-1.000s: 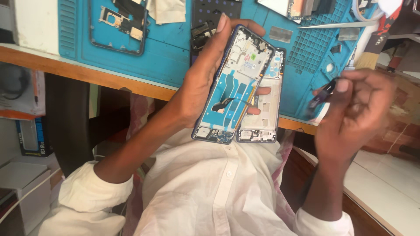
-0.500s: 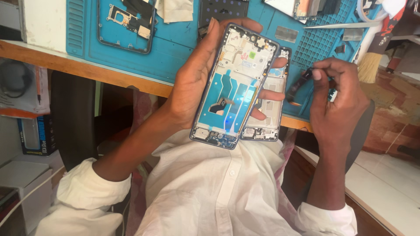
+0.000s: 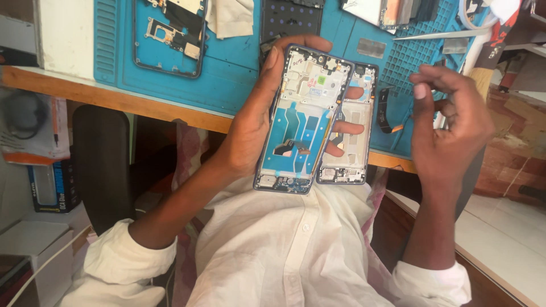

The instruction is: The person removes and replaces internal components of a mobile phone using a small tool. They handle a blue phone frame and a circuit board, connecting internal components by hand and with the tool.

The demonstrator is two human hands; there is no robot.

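My left hand [image 3: 250, 131] grips two opened phone frames side by side over my lap. The nearer phone frame [image 3: 301, 122] has a blue inner plate and grey top. The second phone frame [image 3: 352, 142] lies behind it, with my fingertips across it. To the right, my right hand [image 3: 449, 128] is raised with its fingers curled and pinched. A short black flex strip [image 3: 384, 109] with an orange end hangs at its left edge, seemingly held by that end.
A blue work mat [image 3: 227, 74] covers the wooden table edge [image 3: 114, 96]. On it lie another phone shell [image 3: 168, 34], a cloth [image 3: 230, 17] and parts at the top right. A black chair [image 3: 102, 165] and boxes [image 3: 48, 187] stand at the left.
My right hand has swung up and opened its grip outward, and the black strip now hangs further from the frames. My left hand holds the two frames as before.
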